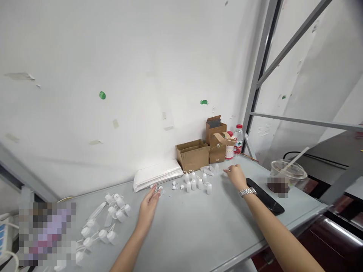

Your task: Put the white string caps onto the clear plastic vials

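My left hand (149,202) rests over the grey table with fingers apart, beside small white caps (174,186); nothing shows in its grip. My right hand (236,176), with a metal watch at the wrist, has its thumb and fingers pinched together near clear plastic pieces (210,170). What the pinch holds, if anything, is too small to name. Between the hands stand several small white bottles (193,184) in loose rows, some with looped straps. More white bottles with straps (103,236) lie scattered at the left of the table.
Behind are a stack of white sheets (157,175), an open cardboard box (194,155), a brown bag (217,151) and a red-capped bottle (238,140). A black phone-like object (266,198) and a clear cup with a straw (287,172) are at the right.
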{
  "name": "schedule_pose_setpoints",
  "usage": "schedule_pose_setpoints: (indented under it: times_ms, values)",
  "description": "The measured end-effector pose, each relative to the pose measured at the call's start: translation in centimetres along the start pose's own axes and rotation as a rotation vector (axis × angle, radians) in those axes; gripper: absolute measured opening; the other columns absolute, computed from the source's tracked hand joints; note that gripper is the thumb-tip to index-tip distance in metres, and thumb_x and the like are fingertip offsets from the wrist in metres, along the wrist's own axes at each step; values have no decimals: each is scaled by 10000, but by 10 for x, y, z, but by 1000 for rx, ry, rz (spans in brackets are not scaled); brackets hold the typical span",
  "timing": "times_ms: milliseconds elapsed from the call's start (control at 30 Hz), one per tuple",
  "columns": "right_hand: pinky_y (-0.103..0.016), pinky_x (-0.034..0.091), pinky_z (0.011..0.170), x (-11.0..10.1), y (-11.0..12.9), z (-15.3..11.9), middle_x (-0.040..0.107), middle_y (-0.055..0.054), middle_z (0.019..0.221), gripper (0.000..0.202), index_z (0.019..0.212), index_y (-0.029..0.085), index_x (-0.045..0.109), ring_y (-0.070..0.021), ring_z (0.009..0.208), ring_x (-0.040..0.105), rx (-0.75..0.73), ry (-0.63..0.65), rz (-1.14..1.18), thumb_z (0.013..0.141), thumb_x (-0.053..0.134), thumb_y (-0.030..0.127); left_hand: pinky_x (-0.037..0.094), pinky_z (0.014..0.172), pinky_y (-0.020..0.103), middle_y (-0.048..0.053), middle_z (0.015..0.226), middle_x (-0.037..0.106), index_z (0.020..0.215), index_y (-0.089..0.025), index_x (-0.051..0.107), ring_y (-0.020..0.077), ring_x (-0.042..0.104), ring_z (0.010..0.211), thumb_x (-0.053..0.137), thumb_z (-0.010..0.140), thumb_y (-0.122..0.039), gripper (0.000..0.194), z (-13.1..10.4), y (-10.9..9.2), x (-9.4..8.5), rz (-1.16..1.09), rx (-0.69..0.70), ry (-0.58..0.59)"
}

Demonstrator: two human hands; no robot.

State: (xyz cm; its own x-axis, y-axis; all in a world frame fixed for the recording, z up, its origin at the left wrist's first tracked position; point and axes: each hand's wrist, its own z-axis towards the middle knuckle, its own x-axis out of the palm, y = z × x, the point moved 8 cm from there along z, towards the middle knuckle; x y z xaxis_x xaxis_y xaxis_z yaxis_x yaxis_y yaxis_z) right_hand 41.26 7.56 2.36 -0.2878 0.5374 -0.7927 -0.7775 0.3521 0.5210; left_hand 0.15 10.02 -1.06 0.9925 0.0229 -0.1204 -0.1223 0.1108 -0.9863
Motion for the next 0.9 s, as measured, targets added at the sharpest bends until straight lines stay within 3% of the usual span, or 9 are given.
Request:
schedule_pose_setpoints:
  times_ms: [67,133,167,233,367,467,533,633,900]
  values:
    - [-305,389,656,-24,13,-7,529,-141,937,270,884,105,599,-190,702,543,-12,-87,39,808,502,344,419,878,363,125,1237,501,1088,-172,552,228,543,1043,494,753,-354,386,3,-4,-8,133,70,-54]
    - [-298,405,667,-59,43,-24,536,-108,898,281,845,131,592,-173,685,525,-127,-275,254,773,548,398,434,839,365,122,1164,519,1064,-175,560,225,569,967,462,766,-323,347,3,-11,-16,418,148,-114]
    - [-291,414,660,-71,61,-34,540,-92,900,279,849,151,587,-161,673,521,-197,-302,379,780,533,417,435,824,369,118,1113,528,1054,-176,564,229,569,944,443,776,-313,333,2,-15,-18,582,170,-131]
    - [-281,421,677,-76,108,-56,566,-73,893,257,882,175,576,-160,720,535,-384,-210,578,815,485,406,435,787,372,112,1012,538,1040,-171,567,241,566,913,397,804,-303,319,0,-19,-20,859,172,-137]
    - [-323,373,785,-20,190,-109,631,-40,852,169,859,196,584,-175,817,554,-668,167,542,824,501,339,428,715,323,114,973,531,1029,-153,552,240,552,905,362,835,-300,309,-6,-22,-15,1145,155,-122]
    - [-345,338,793,43,213,-143,656,-32,842,119,842,190,594,-187,833,562,-769,362,395,814,530,287,419,671,299,116,970,531,1037,-149,523,238,556,892,377,836,-320,302,-7,-20,-12,1254,117,-133]
    - [-345,324,784,70,215,-158,658,-37,835,99,839,183,596,-189,829,556,-821,393,323,816,529,252,414,652,296,117,947,543,1003,-141,517,243,565,871,388,831,-358,305,-6,-16,-11,1265,73,-127]
    - [-355,304,794,82,215,-173,650,-58,861,98,883,175,586,-200,852,536,-909,350,255,818,522,211,410,653,299,113,937,563,989,-136,499,247,575,859,424,808,-410,337,-5,-10,-9,1208,29,-81]
    - [-354,324,801,77,216,-187,626,-62,899,149,958,182,548,-201,851,524,-966,369,256,820,495,166,400,692,279,101,997,546,1018,-158,499,221,560,915,444,810,-307,262,-4,-2,1,1180,68,13]
